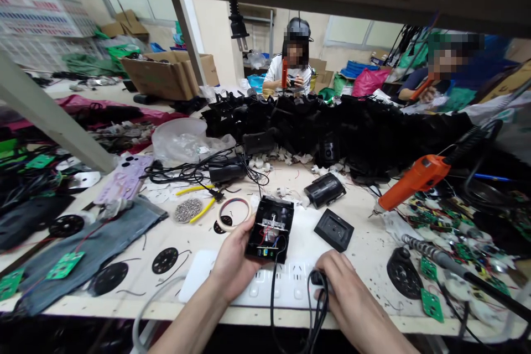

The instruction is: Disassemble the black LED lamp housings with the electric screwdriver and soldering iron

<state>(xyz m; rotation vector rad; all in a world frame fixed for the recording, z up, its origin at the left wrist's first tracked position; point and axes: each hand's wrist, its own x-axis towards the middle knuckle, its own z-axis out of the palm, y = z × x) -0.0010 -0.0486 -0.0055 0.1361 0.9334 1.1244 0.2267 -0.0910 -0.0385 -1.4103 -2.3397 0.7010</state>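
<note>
My left hand (235,259) grips an open black plastic housing (289,215) by its left side. Inside it a metal motor part, red and blue wires and a small circuit board show. From the housing a black cord (274,298) runs down past the table edge. My right hand (342,282) is closed around a black plug (317,277), right at the right end of a white power strip (199,271). Whether the plug sits fully in a socket is hidden by the fingers. A black rectangular cover (334,230) lies just beyond my right hand.
An orange electric screwdriver (410,182) rests at the right near loose circuit boards (431,304). Left of the housing are a tape roll (233,214), a dish of screws (187,211) and yellow-handled pliers (202,212). Black casings (298,127) pile up behind; two people work beyond.
</note>
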